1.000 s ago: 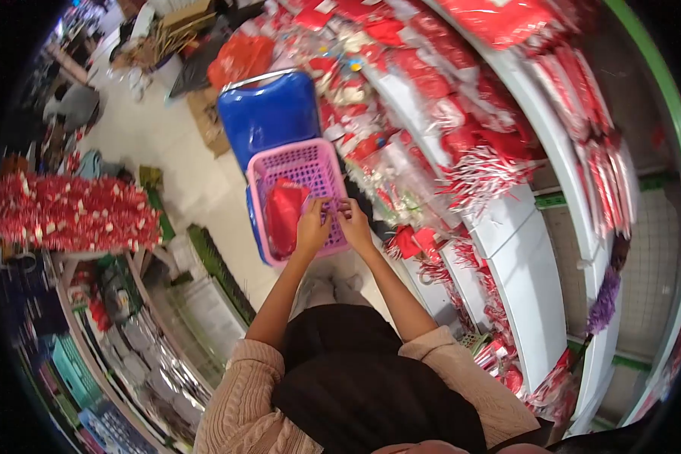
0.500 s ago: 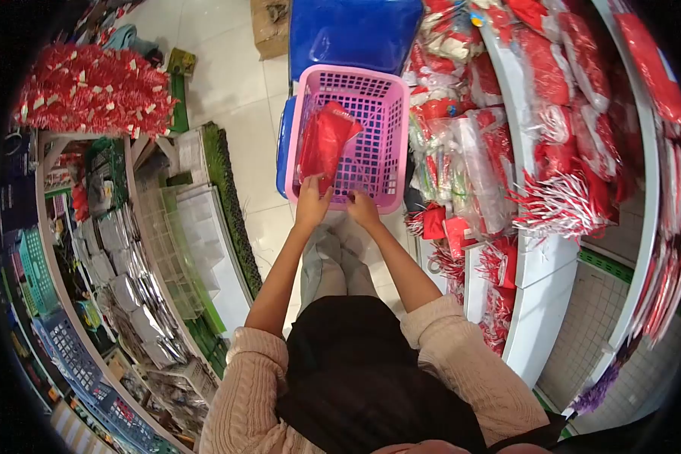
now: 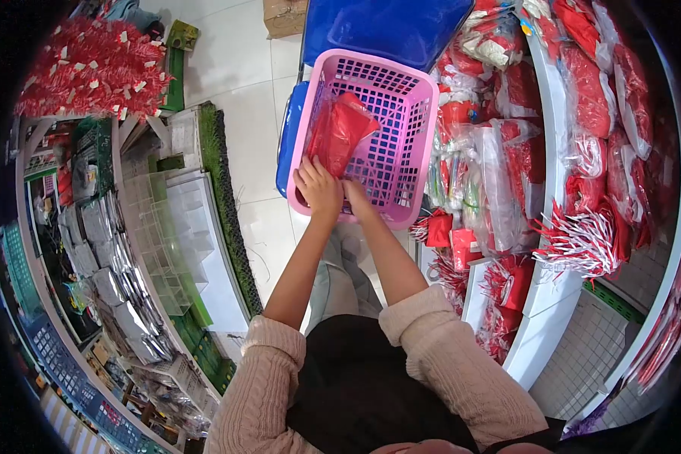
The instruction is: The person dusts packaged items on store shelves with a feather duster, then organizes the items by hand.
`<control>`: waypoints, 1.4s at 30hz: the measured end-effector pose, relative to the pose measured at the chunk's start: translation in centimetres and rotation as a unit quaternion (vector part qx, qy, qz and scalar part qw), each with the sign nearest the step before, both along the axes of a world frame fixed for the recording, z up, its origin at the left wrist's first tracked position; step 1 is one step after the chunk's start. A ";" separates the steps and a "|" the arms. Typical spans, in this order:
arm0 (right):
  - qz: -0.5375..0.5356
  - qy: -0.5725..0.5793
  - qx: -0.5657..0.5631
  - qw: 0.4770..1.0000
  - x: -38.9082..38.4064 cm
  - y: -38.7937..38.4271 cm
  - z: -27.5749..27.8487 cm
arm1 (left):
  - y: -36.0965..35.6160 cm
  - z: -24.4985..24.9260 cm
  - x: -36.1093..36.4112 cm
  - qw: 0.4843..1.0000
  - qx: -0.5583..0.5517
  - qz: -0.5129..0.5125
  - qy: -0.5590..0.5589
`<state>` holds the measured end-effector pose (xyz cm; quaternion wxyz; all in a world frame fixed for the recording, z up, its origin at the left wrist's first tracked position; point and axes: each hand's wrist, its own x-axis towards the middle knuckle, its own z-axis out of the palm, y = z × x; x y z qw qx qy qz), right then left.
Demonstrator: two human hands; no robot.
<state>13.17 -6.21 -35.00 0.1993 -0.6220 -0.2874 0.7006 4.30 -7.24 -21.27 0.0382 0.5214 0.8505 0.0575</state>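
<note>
A pink plastic basket [image 3: 430, 144] with latticed walls rests on a blue surface. Inside it, toward the left, lies a red package [image 3: 342, 132] in clear plastic. My left hand [image 3: 318, 186] is at the near left of the basket, its fingers spread over the package's lower end. Close beside it, my right hand [image 3: 356, 198] reaches over the near rim; its fingertips are near the package's lower edge, and what they hold, if anything, is hidden.
Shelves at right hold plastic-wrapped red and white goods [image 3: 507, 159]. Red tinsel [image 3: 91, 68] covers a stand at upper left. Shelving with silver packs [image 3: 117, 265] runs down the left. A blue chair-like surface [image 3: 378, 26] and a cardboard box [image 3: 284, 17] stand beyond.
The basket and shelves appear shifted and turned slightly in view. My left hand's fingers have spread further over the package, and my hands are closer together.
</note>
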 end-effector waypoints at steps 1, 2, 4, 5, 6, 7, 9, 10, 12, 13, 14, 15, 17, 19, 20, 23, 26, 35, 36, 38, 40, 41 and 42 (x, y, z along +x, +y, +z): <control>0.002 -0.022 0.007 1.000 0.2 0.0 0.3 | -0.1 -0.1 0.0 1.000 0.004 -0.007 0.000; 0.012 -0.006 -0.017 1.000 0.5 0.2 0.6 | -0.3 -0.2 -0.3 1.000 0.008 -0.012 -0.001; 0.032 0.031 -0.068 0.997 0.8 0.5 0.3 | 0.1 -0.4 -0.9 1.000 0.024 -0.015 -0.006; 0.014 0.022 -0.054 0.998 0.7 0.5 -0.3 | 0.1 -0.4 -1.2 0.999 0.033 -0.017 -0.013; -0.004 0.013 -0.039 0.999 0.4 0.5 -1.0 | 0.2 -0.5 -1.5 0.999 0.042 -0.019 -0.019; -0.022 0.003 -0.025 0.999 0.4 0.4 -2.2 | 0.2 -1.3 -1.8 0.998 0.054 -0.026 -0.028; -0.017 -0.041 -0.036 0.998 1.3 -0.1 -6.4 | 0.5 -1.5 -1.6 0.999 0.027 -0.034 -0.028; -0.013 -0.063 -0.040 0.997 1.4 0.1 -6.6 | 0.7 -1.8 -1.5 0.999 0.014 -0.036 -0.027; -0.004 -0.084 -0.041 0.996 1.7 0.0 -7.1 | 1.2 -2.5 -1.4 0.997 -0.039 -0.034 -0.050; -0.001 -0.094 -0.041 0.995 1.7 0.2 -6.5 | 1.3 -2.8 -1.3 0.995 -0.065 -0.034 -0.061; 0.016 -0.103 -0.033 0.994 1.5 0.4 -5.2 | 1.5 -2.7 -1.3 0.994 -0.076 -0.043 -0.073; 0.034 -0.112 -0.023 0.993 1.3 0.8 -3.4 | 1.6 -2.4 -1.3 0.991 -0.086 -0.050 -0.085; 0.033 -0.125 0.009 0.992 1.1 1.1 -2.9 | 1.8 -2.3 -1.1 0.984 -0.055 -0.052 -0.159; -0.005 -0.136 0.048 0.990 0.5 1.0 -3.2 | 1.4 -2.5 -0.8 0.958 0.020 -0.040 -0.283; -0.044 -0.090 0.032 0.994 0.3 1.0 -2.7 | 1.6 -1.7 -0.5 0.941 0.003 -0.006 -0.338; -0.148 0.026 -0.037 0.988 0.3 1.0 -1.7 | 0.9 -1.2 0.3 0.874 0.011 0.056 -0.483; -0.191 0.118 -0.084 0.971 0.5 1.0 -0.7 | -0.5 -1.6 1.0 0.855 0.096 -0.054 -0.507; -0.301 0.324 0.047 0.896 6.1 -0.7 10.7 | -1.8 7.6 4.2 0.550 0.053 0.074 -0.830; -0.317 0.321 0.088 0.888 7.4 -0.5 13.4 | -1.9 8.7 4.6 0.517 0.030 0.071 -0.852; -0.329 0.251 0.183 0.892 10.9 -0.7 18.1 | -2.0 11.3 5.6 0.453 -0.026 0.063 -0.889; -0.344 0.166 0.204 0.901 14.7 -1.7 21.6 | -1.6 13.8 7.6 0.480 -0.042 0.026 -0.876; -0.360 0.168 0.220 0.891 16.5 -2.2 23.6 | -1.4 15.1 8.8 0.492 -0.049 0.006 -0.869; -0.375 0.169 0.239 0.879 18.2 -2.7 25.5 | -1.2 16.3 9.9 0.490 -0.063 -0.009 -0.869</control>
